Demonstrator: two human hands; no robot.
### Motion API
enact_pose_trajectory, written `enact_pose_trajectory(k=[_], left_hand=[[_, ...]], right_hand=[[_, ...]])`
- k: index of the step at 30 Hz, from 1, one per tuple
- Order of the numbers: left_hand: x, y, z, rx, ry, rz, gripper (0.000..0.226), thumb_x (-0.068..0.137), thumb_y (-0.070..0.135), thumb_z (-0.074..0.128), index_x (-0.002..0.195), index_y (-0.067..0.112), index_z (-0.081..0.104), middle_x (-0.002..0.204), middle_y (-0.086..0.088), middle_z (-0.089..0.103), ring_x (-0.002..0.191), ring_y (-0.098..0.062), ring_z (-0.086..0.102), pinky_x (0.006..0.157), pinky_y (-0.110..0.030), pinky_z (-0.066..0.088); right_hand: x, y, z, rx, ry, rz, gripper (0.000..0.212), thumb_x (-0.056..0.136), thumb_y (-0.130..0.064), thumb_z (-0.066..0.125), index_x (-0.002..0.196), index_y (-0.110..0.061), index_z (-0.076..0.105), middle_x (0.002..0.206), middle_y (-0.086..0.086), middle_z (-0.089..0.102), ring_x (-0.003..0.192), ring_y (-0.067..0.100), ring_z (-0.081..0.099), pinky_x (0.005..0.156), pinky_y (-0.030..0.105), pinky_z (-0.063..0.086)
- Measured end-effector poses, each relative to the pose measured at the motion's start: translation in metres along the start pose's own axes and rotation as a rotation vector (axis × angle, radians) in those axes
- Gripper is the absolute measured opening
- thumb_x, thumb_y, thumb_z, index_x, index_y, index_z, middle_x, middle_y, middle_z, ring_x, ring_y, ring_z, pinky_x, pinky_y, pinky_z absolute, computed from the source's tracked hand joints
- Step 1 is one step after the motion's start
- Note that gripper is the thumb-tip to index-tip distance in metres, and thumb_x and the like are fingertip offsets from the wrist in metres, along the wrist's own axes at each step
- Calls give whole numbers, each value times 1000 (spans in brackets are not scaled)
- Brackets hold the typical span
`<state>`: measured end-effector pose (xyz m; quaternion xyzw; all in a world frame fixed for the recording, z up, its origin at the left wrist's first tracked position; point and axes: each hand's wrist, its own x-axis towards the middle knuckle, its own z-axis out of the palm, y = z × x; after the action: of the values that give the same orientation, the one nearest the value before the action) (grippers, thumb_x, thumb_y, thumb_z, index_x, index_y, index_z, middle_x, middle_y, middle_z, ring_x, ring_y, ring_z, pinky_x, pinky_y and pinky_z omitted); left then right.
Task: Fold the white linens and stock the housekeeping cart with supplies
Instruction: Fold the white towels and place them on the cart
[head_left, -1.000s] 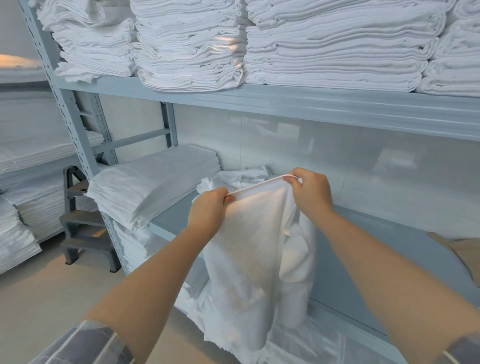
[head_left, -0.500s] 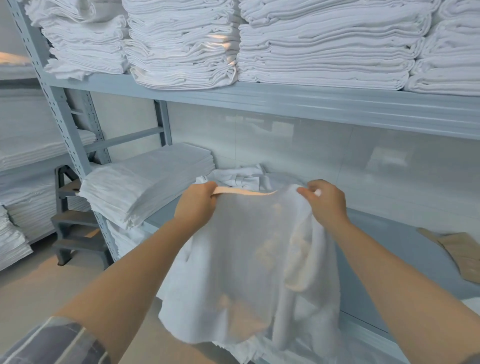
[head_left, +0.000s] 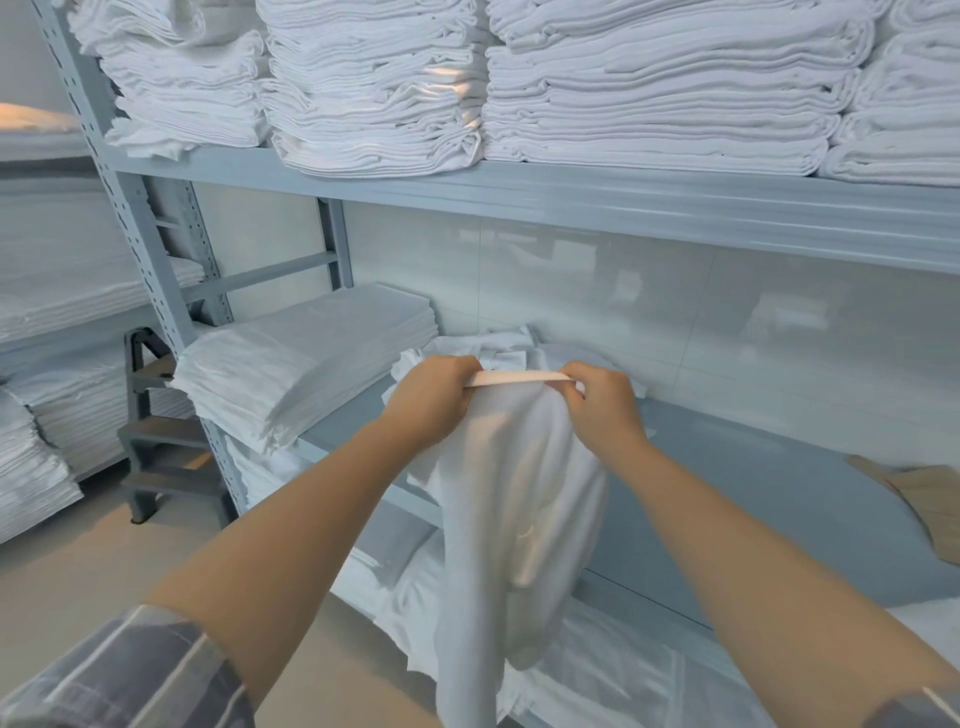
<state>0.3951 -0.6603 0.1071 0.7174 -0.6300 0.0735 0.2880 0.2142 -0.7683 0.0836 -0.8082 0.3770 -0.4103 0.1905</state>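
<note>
The grey middle shelf (head_left: 779, 499) bears a folded linen stack (head_left: 311, 364) and crumpled linens (head_left: 498, 345).

Soft, cool, even light; glare streaks the glossy wall (head_left: 675, 322), and wide-angle distortion bends the edges.

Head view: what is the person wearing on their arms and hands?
Both hands, left hand and right hand, are bare, without gloves. Forearms are uncovered; grey plaid sleeves with pale stripes, left sleeve and right sleeve, sit pushed up near the elbows.
</note>
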Motion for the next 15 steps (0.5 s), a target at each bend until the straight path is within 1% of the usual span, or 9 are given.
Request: enact_pose_trajectory(k=[2, 4, 7, 8, 10, 12, 13, 15], left_hand=[[-5, -10, -3, -4, 7, -63, 21, 90, 4, 46, 100, 8, 65, 90, -14, 64, 85, -29, 55, 59, -29, 24], [-10, -18, -7, -7, -2, -106, 22, 88, 3, 46, 99, 9, 65, 90, -13, 64, 84, -30, 55, 59, -31, 28], [-17, -27, -10, -23, 1, -104, 19, 88, 4, 49, 95, 7, 66, 84, -15, 64, 81, -32, 56, 60, -35, 36], [-19, -30, -12, -42, 17, -102, 16, 89, 5, 51, 92, 7, 67, 81, -15, 65, 78, -31, 56, 60, -35, 37], [-22, -37, -16, -121, 70, -104, 12, 89, 8, 58, 85, 8, 69, 71, -11, 64, 69, -26, 55, 59, -33, 35], [-24, -42, -20, -245, 124, -146, 12, 88, 12, 65, 77, 10, 69, 65, -10, 62, 63, -20, 51, 56, -27, 32], [-24, -43, -22, -313, 145, -180, 13, 86, 14, 67, 74, 12, 68, 64, -9, 61, 62, -17, 50, 55, -23, 34], [-23, -40, -24, -419, 181, -229, 15, 85, 16, 69, 70, 18, 66, 64, -1, 63, 61, -11, 52, 54, -15, 36]], right_hand=[[3, 5, -4, -25, 32, 31, 14, 92, -22, 61, 84, -17, 71, 65, 0, 55, 68, 24, 49, 59, 33, 33], [6, 8, -6, -58, 33, 59, 15, 92, -22, 59, 84, -17, 71, 67, 4, 60, 70, 28, 52, 62, 35, 40], [9, 9, -5, -74, 53, 107, 22, 93, -23, 57, 82, -6, 68, 71, 14, 62, 73, 35, 54, 65, 40, 45], [10, 11, -6, -75, 55, 133, 25, 93, -23, 57, 81, -3, 66, 71, 16, 61, 74, 37, 54, 65, 41, 44], [10, 15, -8, -66, 35, 171, 27, 93, -23, 58, 78, -1, 65, 71, 16, 60, 75, 36, 52, 64, 38, 41], [8, 21, -10, -36, 11, 209, 25, 92, -24, 61, 76, -5, 65, 70, 7, 59, 73, 28, 50, 60, 35, 32], [6, 22, -11, -18, 22, 223, 23, 91, -25, 62, 78, -7, 66, 72, 3, 58, 74, 23, 49, 61, 33, 28], [5, 23, -13, 38, 66, 266, 22, 90, -29, 63, 86, -7, 65, 78, -1, 57, 77, 18, 49, 64, 27, 28]])
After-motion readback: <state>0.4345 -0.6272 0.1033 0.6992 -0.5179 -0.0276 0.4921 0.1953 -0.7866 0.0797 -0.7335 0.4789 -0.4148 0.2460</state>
